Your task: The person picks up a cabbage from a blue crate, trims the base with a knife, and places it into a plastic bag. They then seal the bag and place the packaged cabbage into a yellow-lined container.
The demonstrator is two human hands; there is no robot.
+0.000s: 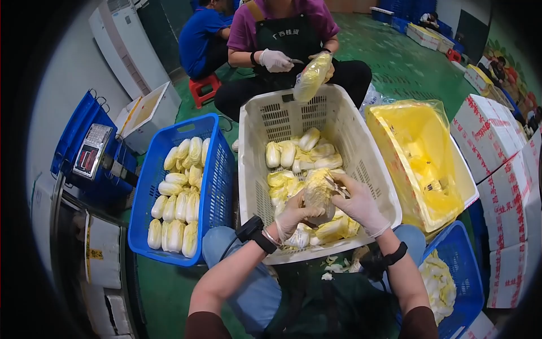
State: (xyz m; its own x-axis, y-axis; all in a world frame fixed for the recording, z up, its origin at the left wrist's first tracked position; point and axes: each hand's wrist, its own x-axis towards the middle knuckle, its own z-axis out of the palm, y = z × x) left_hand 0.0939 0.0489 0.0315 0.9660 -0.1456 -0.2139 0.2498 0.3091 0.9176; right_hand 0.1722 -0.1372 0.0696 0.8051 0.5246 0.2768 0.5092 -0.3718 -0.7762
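Both of my gloved hands hold a napa cabbage (319, 189) above the white crate (261, 231). My left hand (296, 214) is closed round its lower left side. From the right, my right hand (359, 202) grips it with the fingers near its top; whether a small tool is also in those fingers I cannot make out. Several pale yellow napa cabbages (309, 139) lie in the crate beneath and beyond my hands. Across the crate, a co-worker's gloved hand (276, 60) has a small knife, and their other hand holds a wrapped cabbage (312, 78).
At left, a blue basket (209, 226) holds rows of cabbages, near a scale (94, 151). A box lined with yellow plastic (415, 121) stands right of the crate. A blue basket (471, 282) with loose leaves (438, 285) sits lower right, beside stacked white boxes (508, 209). Scraps lie on the floor.
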